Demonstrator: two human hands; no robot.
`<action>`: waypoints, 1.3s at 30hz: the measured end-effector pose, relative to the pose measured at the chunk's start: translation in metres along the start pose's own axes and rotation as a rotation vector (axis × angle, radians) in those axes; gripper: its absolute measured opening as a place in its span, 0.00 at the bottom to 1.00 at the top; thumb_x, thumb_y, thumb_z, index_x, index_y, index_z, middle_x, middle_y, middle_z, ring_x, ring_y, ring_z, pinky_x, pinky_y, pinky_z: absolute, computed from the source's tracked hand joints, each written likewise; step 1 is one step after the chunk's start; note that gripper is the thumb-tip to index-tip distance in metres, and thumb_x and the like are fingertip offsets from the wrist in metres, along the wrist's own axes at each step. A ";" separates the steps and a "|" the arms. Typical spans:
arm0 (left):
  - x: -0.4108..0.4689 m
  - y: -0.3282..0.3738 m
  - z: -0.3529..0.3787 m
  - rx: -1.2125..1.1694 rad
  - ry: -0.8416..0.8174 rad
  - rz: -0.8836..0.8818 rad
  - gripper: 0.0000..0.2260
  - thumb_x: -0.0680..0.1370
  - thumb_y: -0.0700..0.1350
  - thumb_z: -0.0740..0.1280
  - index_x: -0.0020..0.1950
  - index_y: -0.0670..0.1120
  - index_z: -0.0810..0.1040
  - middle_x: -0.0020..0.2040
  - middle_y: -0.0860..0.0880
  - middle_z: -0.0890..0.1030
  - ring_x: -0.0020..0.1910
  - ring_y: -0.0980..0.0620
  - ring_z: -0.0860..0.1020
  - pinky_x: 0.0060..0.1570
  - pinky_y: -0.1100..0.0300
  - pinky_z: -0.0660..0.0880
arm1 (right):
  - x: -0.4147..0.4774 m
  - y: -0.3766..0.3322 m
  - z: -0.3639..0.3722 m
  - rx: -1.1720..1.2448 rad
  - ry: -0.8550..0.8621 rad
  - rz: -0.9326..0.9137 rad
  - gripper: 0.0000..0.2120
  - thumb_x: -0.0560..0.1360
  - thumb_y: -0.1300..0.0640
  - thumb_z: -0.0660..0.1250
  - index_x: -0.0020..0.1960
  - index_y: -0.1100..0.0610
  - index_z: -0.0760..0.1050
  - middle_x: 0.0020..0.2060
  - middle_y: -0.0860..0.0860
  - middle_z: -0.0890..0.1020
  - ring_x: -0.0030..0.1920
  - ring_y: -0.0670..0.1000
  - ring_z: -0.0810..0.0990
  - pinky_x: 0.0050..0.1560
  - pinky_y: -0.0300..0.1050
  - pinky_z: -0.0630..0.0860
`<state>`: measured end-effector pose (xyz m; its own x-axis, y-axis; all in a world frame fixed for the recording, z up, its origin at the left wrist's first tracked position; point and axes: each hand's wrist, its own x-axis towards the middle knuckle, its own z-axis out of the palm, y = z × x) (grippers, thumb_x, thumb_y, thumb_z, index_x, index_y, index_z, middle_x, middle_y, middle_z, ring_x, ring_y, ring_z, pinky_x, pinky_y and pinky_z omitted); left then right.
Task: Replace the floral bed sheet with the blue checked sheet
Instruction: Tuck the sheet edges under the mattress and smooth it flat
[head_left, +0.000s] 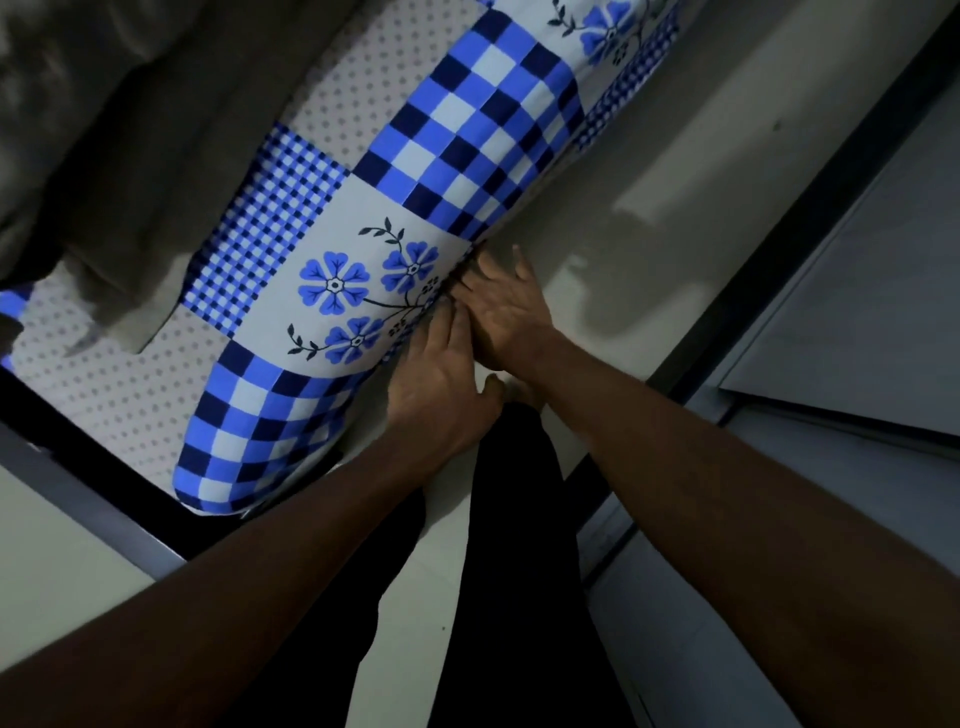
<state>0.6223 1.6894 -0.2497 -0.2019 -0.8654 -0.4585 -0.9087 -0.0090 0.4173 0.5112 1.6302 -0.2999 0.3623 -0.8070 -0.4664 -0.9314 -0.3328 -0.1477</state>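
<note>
Our forearms (270, 566) lead to left hand (441, 387) and right hand (501, 309), fingers straight, gripping nothing; we should push the blue checked sheet (467, 130) deep, keeping it taut.

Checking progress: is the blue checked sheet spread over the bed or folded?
Spread: the blue checked sheet covers the top and wraps down the side, where left hand and right hand touch its edge.

two hands (441, 395) (511, 306), one blue checked sheet (467, 130), one grey blanket (156, 130), one bare foot (522, 392).
</note>
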 end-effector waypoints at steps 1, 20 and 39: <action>0.010 0.002 0.002 -0.026 -0.017 -0.016 0.43 0.72 0.53 0.68 0.80 0.40 0.53 0.78 0.40 0.60 0.76 0.42 0.62 0.73 0.48 0.65 | 0.002 0.001 -0.003 0.039 -0.006 0.000 0.27 0.79 0.45 0.59 0.77 0.49 0.62 0.76 0.45 0.64 0.78 0.52 0.55 0.76 0.62 0.54; 0.066 0.028 0.000 -0.112 -0.083 -0.255 0.34 0.75 0.60 0.64 0.78 0.49 0.61 0.70 0.42 0.73 0.67 0.42 0.73 0.62 0.49 0.73 | 0.003 0.095 -0.010 0.122 0.210 -0.122 0.25 0.74 0.51 0.60 0.70 0.56 0.74 0.68 0.53 0.77 0.72 0.57 0.70 0.72 0.64 0.64; 0.117 0.085 0.006 0.047 -0.150 -0.153 0.42 0.76 0.54 0.67 0.80 0.41 0.46 0.79 0.41 0.57 0.76 0.42 0.60 0.71 0.46 0.62 | 0.008 0.171 -0.036 0.193 0.356 -0.134 0.22 0.80 0.55 0.54 0.68 0.61 0.76 0.66 0.58 0.79 0.69 0.59 0.74 0.66 0.58 0.74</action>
<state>0.5189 1.5907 -0.2728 -0.1095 -0.7717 -0.6264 -0.9482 -0.1079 0.2988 0.3560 1.5486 -0.2974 0.4390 -0.8921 -0.1070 -0.8524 -0.3760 -0.3633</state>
